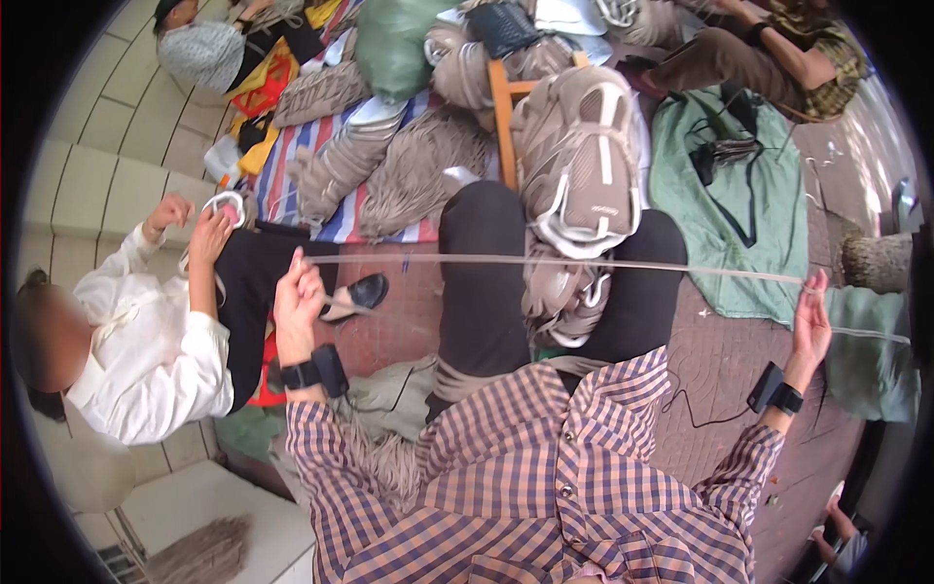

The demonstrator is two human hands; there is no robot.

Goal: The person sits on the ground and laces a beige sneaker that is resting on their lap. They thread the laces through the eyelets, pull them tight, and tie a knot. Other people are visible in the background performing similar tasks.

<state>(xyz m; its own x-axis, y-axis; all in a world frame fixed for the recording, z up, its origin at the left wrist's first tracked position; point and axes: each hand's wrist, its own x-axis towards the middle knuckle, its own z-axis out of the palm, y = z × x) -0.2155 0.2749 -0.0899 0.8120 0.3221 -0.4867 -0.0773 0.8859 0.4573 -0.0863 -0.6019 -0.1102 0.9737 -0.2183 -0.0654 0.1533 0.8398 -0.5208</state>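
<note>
A long, thin beige cord (467, 259) is stretched almost level across my knees, pulled straight between my two hands. At the left, my left hand (300, 297) pinches one part of it with the fingertips. Far out to the right, my right hand (811, 316) is closed on the cord, and a loose end trails past it to the right. Beneath and beyond the cord, a stack of beige and white shoe uppers (584, 165) leans against a wooden frame (503, 122) between my knees. More uppers (566, 302) lie lower down between my legs.
A person in a white shirt (146, 341) sits close on my left, holding a white-edged piece. Bundles of beige cords (428, 165) lie on a striped sheet (336, 209). A green sack (739, 234) spreads on the right by a tree trunk (874, 261). Other people sit at the back.
</note>
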